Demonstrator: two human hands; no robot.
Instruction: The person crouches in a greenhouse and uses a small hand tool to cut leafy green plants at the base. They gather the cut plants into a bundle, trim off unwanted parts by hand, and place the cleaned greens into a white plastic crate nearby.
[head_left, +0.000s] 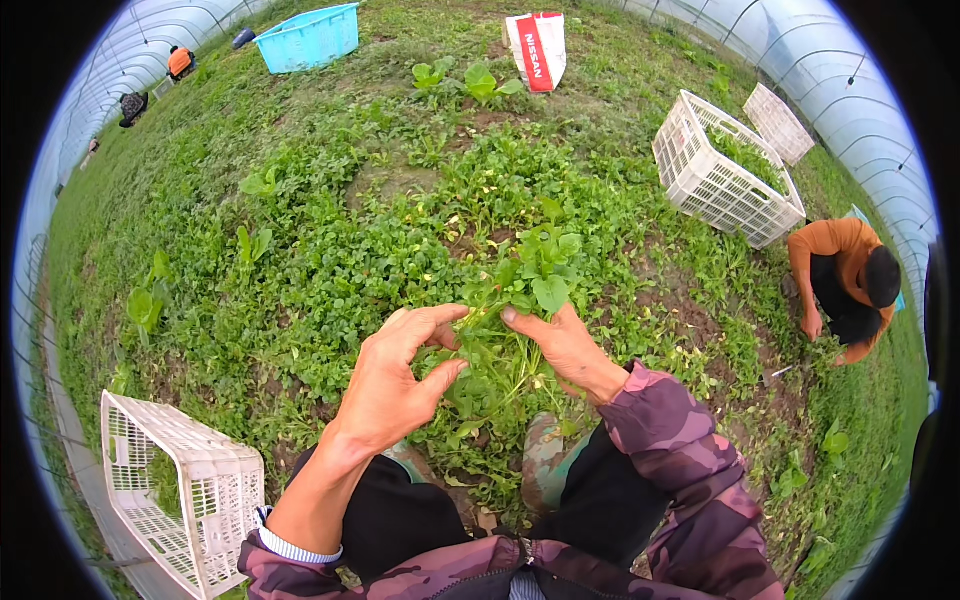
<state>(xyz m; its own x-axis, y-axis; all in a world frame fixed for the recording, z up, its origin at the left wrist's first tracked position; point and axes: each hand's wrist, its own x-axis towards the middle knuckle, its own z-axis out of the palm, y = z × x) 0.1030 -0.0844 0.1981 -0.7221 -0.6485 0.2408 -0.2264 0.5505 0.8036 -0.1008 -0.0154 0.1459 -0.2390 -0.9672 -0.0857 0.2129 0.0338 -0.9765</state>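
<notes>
A small bunch of leafy green plants (546, 259) is gripped in my right hand (574, 349), its leaves pointing away from me and its thin stems towards my left. Beside the stems is my left hand (401, 375), thumb and fingers apart, with the fingertips close to them; whether they touch cannot be told. Low leafy greens (360, 247) grow over the soil in front of me, and loose stems and leaves lie below my hands, between my boots (544, 457).
A white plastic crate (184, 457) lies tilted at lower left with some greens inside. Another crate (731, 202) holds greens at right, near a crouching person (847, 277). Farther off are a blue tub (311, 41), a white and red bag (547, 52) and other people (180, 61).
</notes>
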